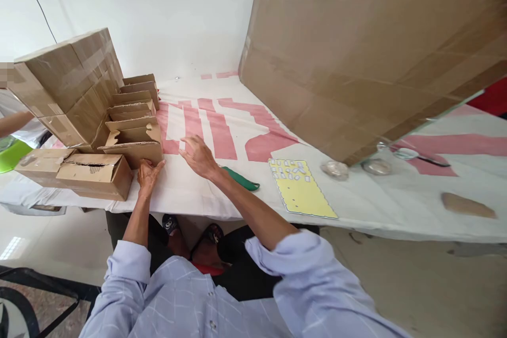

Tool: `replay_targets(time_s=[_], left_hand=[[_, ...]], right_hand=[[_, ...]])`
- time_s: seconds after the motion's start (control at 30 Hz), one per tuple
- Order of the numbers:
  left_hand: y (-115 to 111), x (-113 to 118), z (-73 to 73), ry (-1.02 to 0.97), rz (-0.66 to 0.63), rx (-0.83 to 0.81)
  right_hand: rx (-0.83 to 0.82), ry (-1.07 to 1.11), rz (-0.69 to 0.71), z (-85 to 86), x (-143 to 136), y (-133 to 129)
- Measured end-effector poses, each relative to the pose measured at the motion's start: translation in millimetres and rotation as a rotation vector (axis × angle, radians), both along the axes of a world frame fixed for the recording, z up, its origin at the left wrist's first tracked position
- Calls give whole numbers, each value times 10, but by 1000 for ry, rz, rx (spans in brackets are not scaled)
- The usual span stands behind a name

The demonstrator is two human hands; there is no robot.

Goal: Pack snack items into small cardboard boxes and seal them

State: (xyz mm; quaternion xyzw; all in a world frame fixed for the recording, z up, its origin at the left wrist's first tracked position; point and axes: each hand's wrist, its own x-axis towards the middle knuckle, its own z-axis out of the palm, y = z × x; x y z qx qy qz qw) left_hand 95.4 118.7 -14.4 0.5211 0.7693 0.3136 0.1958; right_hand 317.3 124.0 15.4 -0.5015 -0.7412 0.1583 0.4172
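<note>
My left hand (148,177) rests against the near side of an open cardboard box (137,152), its thumb spread to the right and its other fingers lying against the cardboard. To the right of that box, my right hand (199,157) hovers over the table with its fingers apart and nothing in them. A green, slender curved item (242,179) lies just beyond my right wrist, partly hidden by the forearm. Behind the near box runs a row of more open cardboard boxes (132,96) with raised flaps. A closed small box (95,175) stands left of my left hand.
Stacked taped boxes (67,82) rise at the left. A large cardboard sheet (356,58) leans at the back right. A yellow card (307,198), tape rolls (336,170) and scissors (422,157) lie on the white-and-red covered table (245,211). Another person's arm (16,124) shows at far left.
</note>
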Motion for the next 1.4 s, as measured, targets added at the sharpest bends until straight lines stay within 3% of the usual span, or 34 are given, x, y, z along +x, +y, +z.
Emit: replay_targets(time_s=[0.23, 0.37, 0.47, 0.83, 1.2, 1.3, 1.4], left_hand=[[211, -54, 15, -11, 101, 41], [328, -113, 58, 4, 168, 89], [416, -139, 81, 17, 207, 113], [882, -156, 87, 58, 227, 140], [1828, -90, 182, 141, 119, 148], [2037, -71, 192, 210, 60, 128], [2221, -52, 224, 304, -104, 79]], right_hand=[[-6, -240, -309, -720, 987, -664], [-40, -301, -368, -1054, 1186, -854], [-24, -286, -368, -1202, 1201, -917], [37, -265, -418, -1248, 1147, -970], [88, -282, -434, -1228, 1147, -1002], [102, -287, -435, -1230, 1154, -1005], [120, -309, -440, -1229, 1162, -1008]])
